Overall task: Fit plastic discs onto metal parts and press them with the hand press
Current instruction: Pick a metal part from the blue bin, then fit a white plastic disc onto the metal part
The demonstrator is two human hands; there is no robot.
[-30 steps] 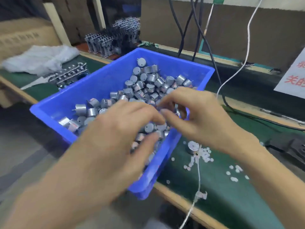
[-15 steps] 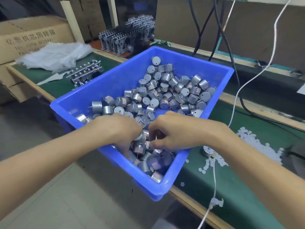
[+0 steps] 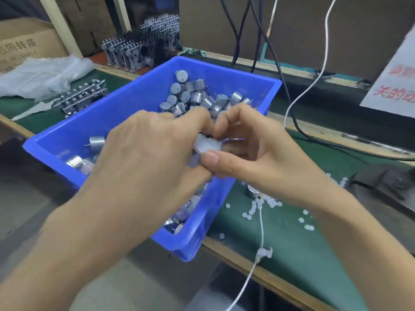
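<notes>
**Part held over the bin: drop and misfit risks**

Risks: The metal part (image 3: 206, 145) is pinched between both hands above the blue bin (image 3: 134, 102), over the heap of loose parts (image 3: 190, 95). If either hold slips, the part would likely fall into the heap and mix with unfitted stock. Blur hides whether a disc sits on its pale face. A tilted disc would, in my judgement, press crooked. The white cord (image 3: 260, 223) crosses the plastic discs (image 3: 267, 203) scattered on the tabletop (image 3: 292, 254) and could sweep some off.

Pose: The left hand (image 3: 143, 153) is palm down, with its fingers (image 3: 197, 117) curled onto the part and the thumb beneath. The right hand (image 3: 253, 158) has thumb and forefinger clamped on the part's right side, and its other fingers are loosely bent behind.
</notes>
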